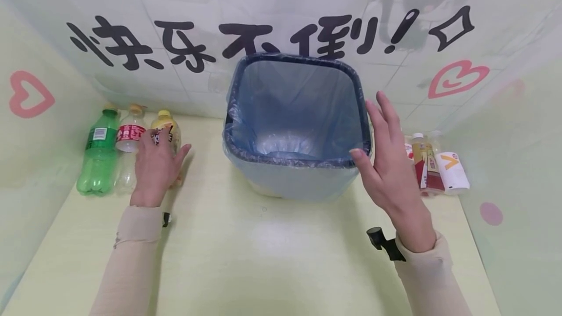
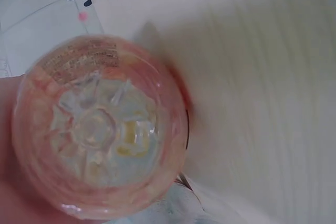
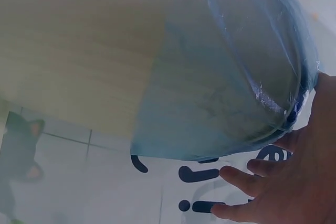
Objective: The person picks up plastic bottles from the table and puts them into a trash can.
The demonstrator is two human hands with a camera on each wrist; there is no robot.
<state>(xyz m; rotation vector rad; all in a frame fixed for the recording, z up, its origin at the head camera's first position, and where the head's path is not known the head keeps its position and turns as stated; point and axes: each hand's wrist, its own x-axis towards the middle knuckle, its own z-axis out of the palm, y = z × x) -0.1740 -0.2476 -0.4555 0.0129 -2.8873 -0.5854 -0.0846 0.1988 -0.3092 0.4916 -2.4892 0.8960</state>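
Fingers of my left hand (image 1: 158, 162) reach over a yellow-capped bottle (image 1: 164, 120), with the thumb spread to its right; whether they touch it is unclear. The left wrist view looks at the ribbed base of a bottle (image 2: 94, 129) with a pinkish wrap, close to the hand. A bin (image 1: 298, 179) lined with a translucent blue bag (image 1: 298, 106) stands in the middle. At the bin's right rim, my right hand (image 1: 395, 174) has its fingers extended and its thumb by the front right corner. In the right wrist view, this hand (image 3: 294, 187) is beside the bagged rim.
Left of my left hand lie a green bottle (image 1: 97, 160) and a clear bottle with a red label (image 1: 130, 132). Beyond my right hand are a bottle with a brown-red label (image 1: 428, 165) and a white cup (image 1: 454, 172). Printed walls enclose the table (image 1: 272, 257).
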